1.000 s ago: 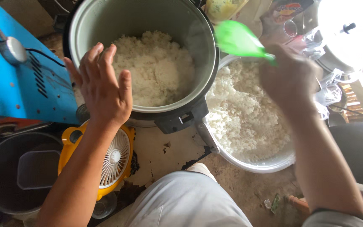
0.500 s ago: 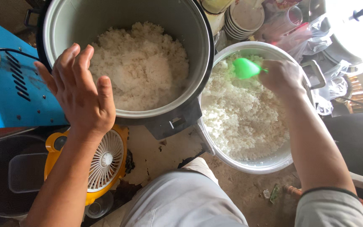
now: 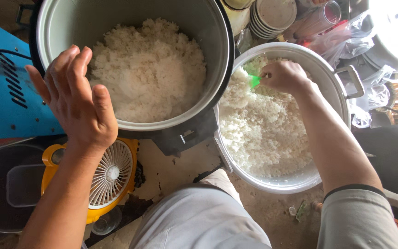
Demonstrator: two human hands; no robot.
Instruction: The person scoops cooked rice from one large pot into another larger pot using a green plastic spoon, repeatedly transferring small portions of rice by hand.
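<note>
Green paddle (image 3: 254, 81) had come right down: a second earlier the right hand (image 3: 284, 76) was holding it up in the air past the cooker (image 3: 217, 69), and now it was buried in the rice of the basin (image 3: 342, 101), only a bit of green poking out left of the fist. So I'd guess that scoop was getting dumped or spread there. Right hand was closed tight around the paddle handle. Left hand (image 3: 79, 101) was open, fingers together, holding nothing, resting on the cooker's near rim, about where it was before. Rice (image 3: 148, 69) in the cooker looked white, fluffy and clumpy, heaped toward the far side. Basin rice (image 3: 263, 133) looked looser, flatter. Yellow fan (image 3: 111, 173) sat just below the left wrist.
</note>
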